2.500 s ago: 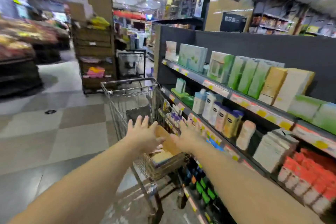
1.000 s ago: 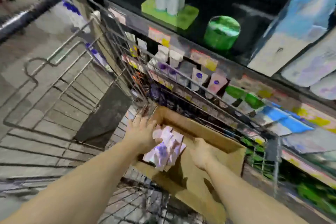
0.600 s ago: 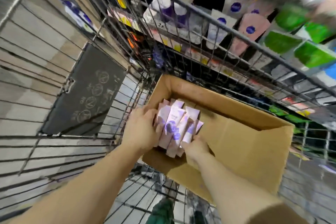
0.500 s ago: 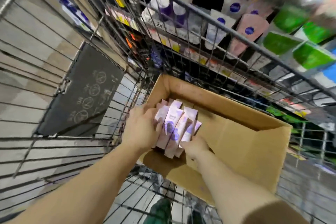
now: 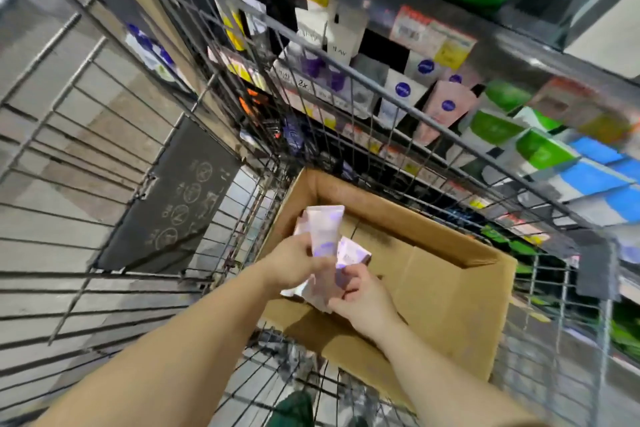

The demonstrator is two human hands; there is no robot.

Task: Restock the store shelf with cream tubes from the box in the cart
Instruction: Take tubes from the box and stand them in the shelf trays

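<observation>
An open cardboard box (image 5: pixel 446 274) sits in the wire shopping cart (image 5: pixel 214 204). Both my hands hold a bunch of pale pink cream tubes (image 5: pixel 325 229) with purple marks, lifted above the box's left end. My left hand (image 5: pixel 294 263) grips the bunch from the left. My right hand (image 5: pixel 360 291) grips its lower end from the right. One tube stands up highest, the others fan out behind it. The store shelf (image 5: pixel 398 87) with other tubes and boxes runs behind the cart's right side.
The cart's wire wall (image 5: pixel 415 156) stands between the box and the shelf. A dark plastic flap (image 5: pixel 173 198) with round symbols hangs at the cart's far end. Price tags (image 5: pixel 433 35) line the shelf edges. A green shoe (image 5: pixel 294 409) shows below the cart.
Both hands have raised the bunch of tubes up out of the box's left end. The camera has tilted up a little toward the shelf.
</observation>
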